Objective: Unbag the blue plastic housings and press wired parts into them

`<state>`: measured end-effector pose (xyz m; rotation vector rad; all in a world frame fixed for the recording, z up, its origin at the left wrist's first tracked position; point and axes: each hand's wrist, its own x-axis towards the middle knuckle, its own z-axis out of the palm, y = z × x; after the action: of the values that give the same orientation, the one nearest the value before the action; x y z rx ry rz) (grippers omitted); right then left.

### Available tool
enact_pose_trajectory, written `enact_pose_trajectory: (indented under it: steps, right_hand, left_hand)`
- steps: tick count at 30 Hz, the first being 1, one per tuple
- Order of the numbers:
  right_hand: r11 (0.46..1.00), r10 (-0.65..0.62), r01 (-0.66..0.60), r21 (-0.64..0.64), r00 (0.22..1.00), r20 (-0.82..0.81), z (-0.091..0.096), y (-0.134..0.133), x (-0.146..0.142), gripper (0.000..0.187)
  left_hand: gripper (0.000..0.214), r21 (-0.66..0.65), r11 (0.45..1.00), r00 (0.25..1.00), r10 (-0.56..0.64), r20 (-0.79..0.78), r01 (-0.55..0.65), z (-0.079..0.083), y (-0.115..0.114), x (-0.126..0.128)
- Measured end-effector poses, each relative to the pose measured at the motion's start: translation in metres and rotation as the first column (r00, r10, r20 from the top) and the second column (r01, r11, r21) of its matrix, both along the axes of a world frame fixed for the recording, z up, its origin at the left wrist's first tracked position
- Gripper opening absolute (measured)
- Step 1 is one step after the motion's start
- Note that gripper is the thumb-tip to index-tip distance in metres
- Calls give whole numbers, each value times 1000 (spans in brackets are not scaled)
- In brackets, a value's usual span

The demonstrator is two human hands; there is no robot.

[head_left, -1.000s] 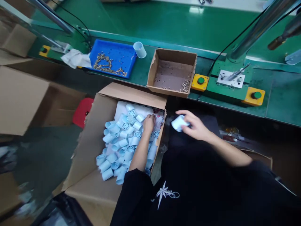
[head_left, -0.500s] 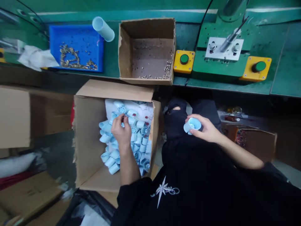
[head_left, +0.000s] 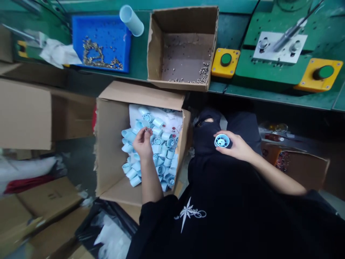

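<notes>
In my right hand (head_left: 235, 145) is a light blue plastic cup-shaped part (head_left: 222, 141), held by its sides. Its spoked inner end with a central hub faces up toward me. My left hand (head_left: 143, 144) hovers over a large cardboard box (head_left: 113, 147), thumb and fingertips pinched on something small and shiny that I cannot make out. Many similar light blue parts (head_left: 161, 151) lie jumbled inside that box, on and beside a white sheet (head_left: 172, 121) with a few small dark red pieces on it.
On the green bench stand a blue tray (head_left: 107, 30) of small metal pieces, a light blue tube (head_left: 131, 21), a cardboard bin (head_left: 185, 54) with metal bits, and a press fixture (head_left: 280, 46) between two yellow button boxes (head_left: 225, 63). A box (head_left: 304, 167) sits lower right.
The blue part in my right hand has turned, so its spoked end now shows instead of the open hollow. My left hand stays pinched over the box. The whole view has shifted slightly.
</notes>
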<state>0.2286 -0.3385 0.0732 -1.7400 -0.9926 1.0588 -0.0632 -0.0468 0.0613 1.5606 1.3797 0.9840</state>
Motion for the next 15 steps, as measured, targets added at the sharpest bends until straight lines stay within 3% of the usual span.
enact_pose_trajectory:
  steps: [4,8,11,15]
  right_hand:
    - [977,-9,-15,211,994,110,10,14,-5,53]
    - [901,-50,-66,428,966,254,29,29,-9,51]
    - [860,-80,-92,502,947,311,38,31,-7,52]
    - [847,-84,-92,524,949,303,39,18,-1,49]
  left_hand:
    - [46,-20,977,929,-193,314,210,43,-62,35]
    - [33,-98,873,757,-352,550,478,81,-115,72]
    - [34,-235,765,699,-358,620,600,94,-134,91]
    - [41,-409,662,724,-304,620,628,94,-142,106]
